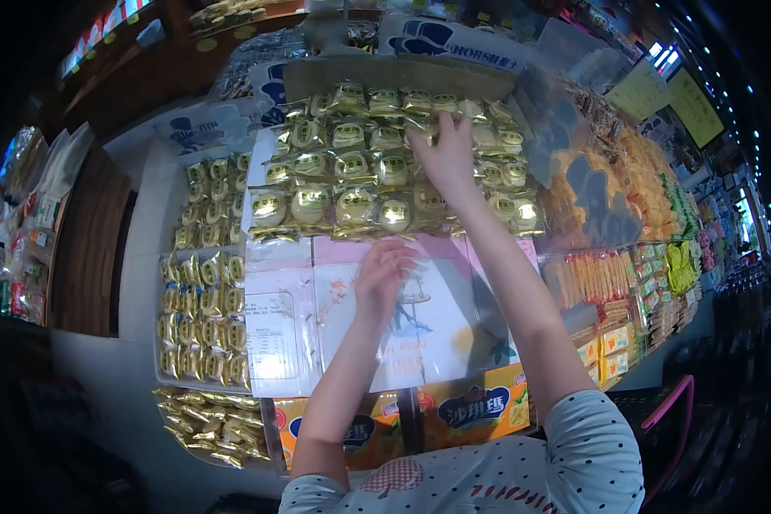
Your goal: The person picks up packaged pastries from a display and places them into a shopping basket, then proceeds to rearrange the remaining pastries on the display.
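Rows of round pastries in clear and gold wrappers [354,206] lie side by side in the display box. My right hand [447,158] reaches over the upper rows, thumb and fingers bent down around one wrapped pastry [429,134], which they partly hide. My left hand [381,278] hovers over or rests on the white and pink printed carton [334,360], just in front of the lowest row. Its fingers are loosely bent and apart, with nothing visible in them.
Orange snack boxes [475,407] stand under the carton. More gold packets [201,317] fill trays on the left. Orange bagged snacks [634,180] and wrapped sticks [595,278] are on the right. A wooden panel [90,248] stands at far left.
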{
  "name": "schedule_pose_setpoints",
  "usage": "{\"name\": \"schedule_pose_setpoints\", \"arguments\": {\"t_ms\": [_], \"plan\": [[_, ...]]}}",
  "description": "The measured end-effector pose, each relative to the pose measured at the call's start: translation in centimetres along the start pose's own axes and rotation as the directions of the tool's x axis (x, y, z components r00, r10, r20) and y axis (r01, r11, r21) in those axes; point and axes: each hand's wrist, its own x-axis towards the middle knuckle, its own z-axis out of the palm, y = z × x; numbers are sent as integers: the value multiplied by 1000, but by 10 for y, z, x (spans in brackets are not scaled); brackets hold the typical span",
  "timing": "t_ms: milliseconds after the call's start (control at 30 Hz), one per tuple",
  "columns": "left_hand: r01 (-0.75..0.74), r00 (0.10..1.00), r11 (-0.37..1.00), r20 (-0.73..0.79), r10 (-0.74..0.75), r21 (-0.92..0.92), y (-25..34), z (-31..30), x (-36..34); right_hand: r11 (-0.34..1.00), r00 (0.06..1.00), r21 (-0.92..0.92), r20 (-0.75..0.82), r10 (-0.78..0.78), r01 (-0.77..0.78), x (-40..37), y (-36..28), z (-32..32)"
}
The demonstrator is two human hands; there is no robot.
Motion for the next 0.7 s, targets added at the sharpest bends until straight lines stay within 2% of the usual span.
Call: {"name": "schedule_pose_setpoints", "arguments": {"t_ms": [67, 100, 167, 300, 367, 433, 500, 567, 633, 667, 700], "plan": [[-3, 1000, 1000, 8, 3, -1, 1, 1, -2, 980, 988, -144, 52, 143, -134, 37, 9, 39], [7, 1000, 1000, 18, -7, -4, 1, 1, -2, 983, 990, -134, 51, 134, -126, 40, 16, 53], [-8, 1000, 1000, 18, 9, -6, 1, 0, -1, 879, 983, -450, 15, 182, -156, 41, 29, 79], [-12, 1000, 1000, 8, 12, -2, 1, -1, 0, 851, 976, -480, -69, 205, -212, 30, 36, 86], [-4, 1000, 1000, 13, 4, 17, -1, -2, -1, 963, 988, -248, -87, -131, 106, 7, 18, 51], [-26, 999, 1000, 27, 26, -3, -5, -5, 2, 957, 968, -149, -5, -251, 248, -45, -1, -5], [-8, 1000, 1000, 28, 8, -13, -6, -3, 2, 951, 961, -152, 94, -258, 270, -111, -15, -71], [27, 999, 1000, 37, -27, -12, -7, 0, 0, 963, 970, -144, 125, -211, 228, -183, -8, -124], [-102, 995, 975, 28, 99, 197, -10, 6, -3, 975, 975, -168, 194, -112, 146, -249, -9, -176], [-224, 974, 912, 94, 204, 343, -11, 13, -6, 978, 973, -183, 225, -59, 102, -272, -10, -200], [-347, 938, 814, 182, 296, 466, -12, 18, -10, 977, 982, -203, 189, -25, 64, -285, -9, -225]]}}
